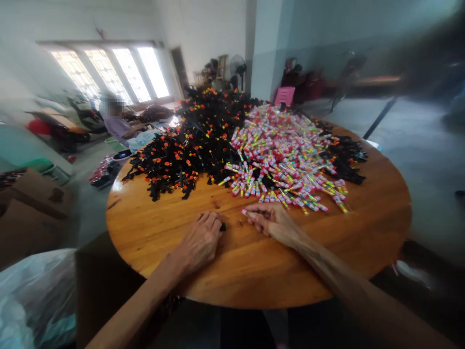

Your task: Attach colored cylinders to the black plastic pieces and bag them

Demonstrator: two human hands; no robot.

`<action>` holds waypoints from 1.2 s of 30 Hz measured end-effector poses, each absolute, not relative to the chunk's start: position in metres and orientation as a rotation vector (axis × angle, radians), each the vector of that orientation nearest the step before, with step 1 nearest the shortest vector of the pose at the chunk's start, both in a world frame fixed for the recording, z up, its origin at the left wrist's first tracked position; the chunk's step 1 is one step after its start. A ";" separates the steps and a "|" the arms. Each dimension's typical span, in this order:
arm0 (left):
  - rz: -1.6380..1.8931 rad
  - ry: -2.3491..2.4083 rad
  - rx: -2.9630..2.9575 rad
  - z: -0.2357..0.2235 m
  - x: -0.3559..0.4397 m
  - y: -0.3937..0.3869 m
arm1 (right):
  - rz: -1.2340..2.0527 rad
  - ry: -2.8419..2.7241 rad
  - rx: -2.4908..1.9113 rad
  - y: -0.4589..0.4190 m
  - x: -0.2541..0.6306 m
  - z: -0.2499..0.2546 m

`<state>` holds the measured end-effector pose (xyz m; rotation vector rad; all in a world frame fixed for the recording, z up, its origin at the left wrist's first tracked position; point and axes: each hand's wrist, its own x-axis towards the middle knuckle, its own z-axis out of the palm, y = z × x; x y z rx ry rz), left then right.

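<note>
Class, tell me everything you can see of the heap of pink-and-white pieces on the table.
The heap is a loose, mounded scatter of many small, slim pieces, mostly pink and white, with yellow, green and blue touches. Their surfaces look shiny, perhaps plastic; any lettering is too small to read. They lie at mixed angles, thinning out at the near edge. The heap sits right of centre on the round wooden table, against and partly over black pieces. The right hand is just in front.

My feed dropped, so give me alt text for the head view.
A person's left hand partly covers a black piece while the right hand pinches a pinkish item over a round wooden table. Beyond lie a black heap dotted orange and a multicoloured heap.
</note>
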<state>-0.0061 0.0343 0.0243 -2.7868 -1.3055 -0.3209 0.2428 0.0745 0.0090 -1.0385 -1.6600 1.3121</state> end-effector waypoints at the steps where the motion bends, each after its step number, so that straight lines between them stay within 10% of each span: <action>1: -0.413 -1.300 -2.764 0.020 -0.004 0.035 | 1.347 -1.642 -1.031 0.074 0.242 0.009; 7: -0.884 -1.229 -2.753 0.010 0.018 0.033 | 1.507 -1.601 -0.980 0.070 0.240 0.008; 36: -0.869 -1.115 -2.825 0.015 0.018 0.037 | 1.454 -1.611 -0.987 0.069 0.244 -0.001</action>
